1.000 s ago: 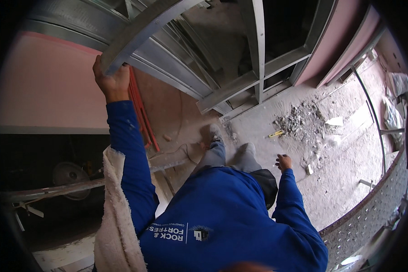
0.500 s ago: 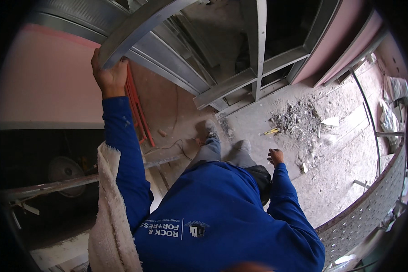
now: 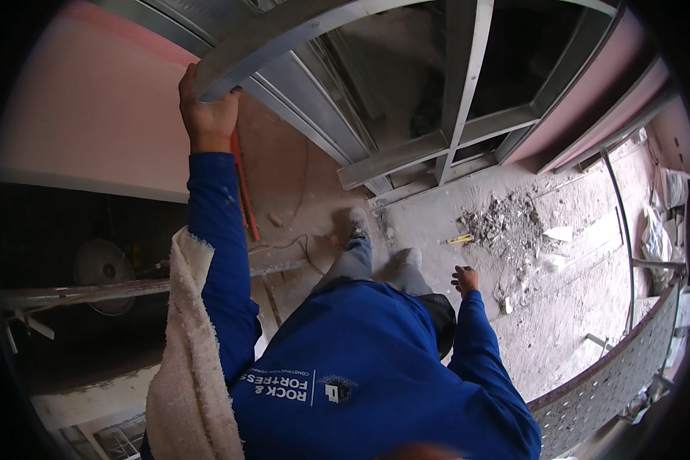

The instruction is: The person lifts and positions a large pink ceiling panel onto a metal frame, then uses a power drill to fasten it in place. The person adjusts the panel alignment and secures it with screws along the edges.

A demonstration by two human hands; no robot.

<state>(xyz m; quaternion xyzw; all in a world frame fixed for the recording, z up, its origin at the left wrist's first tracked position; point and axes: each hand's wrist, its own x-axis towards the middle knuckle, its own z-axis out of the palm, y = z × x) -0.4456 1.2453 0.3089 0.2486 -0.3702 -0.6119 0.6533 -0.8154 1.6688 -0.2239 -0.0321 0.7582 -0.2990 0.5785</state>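
My left hand (image 3: 209, 119) is raised at the upper left, its fingers wrapped round the end of a grey metal stud (image 3: 264, 47) that belongs to a framework. Some of those fingers are hidden behind the metal. Low at my right side hangs my right hand (image 3: 464, 280), fingers loosely bent and apart, with nothing visible in it. Beyond it on the floor lies a yellow utility knife or similar small tool (image 3: 460, 239). A pale towel (image 3: 185, 345) drapes beside my left arm.
Broken rubble (image 3: 506, 222) is heaped on the dusty floor at right. Pink boards (image 3: 92, 100) stand left and upper right. A perforated metal plank (image 3: 613, 383) curves along the lower right. Red tubes (image 3: 245, 192) and a cable (image 3: 284, 245) lie left of my feet; a round fan (image 3: 103, 268) stands farther left.
The view has shifted a little, so the framework and my left hand appear farther right and slightly higher. My left hand keeps its hold on the stud; the right stays low.
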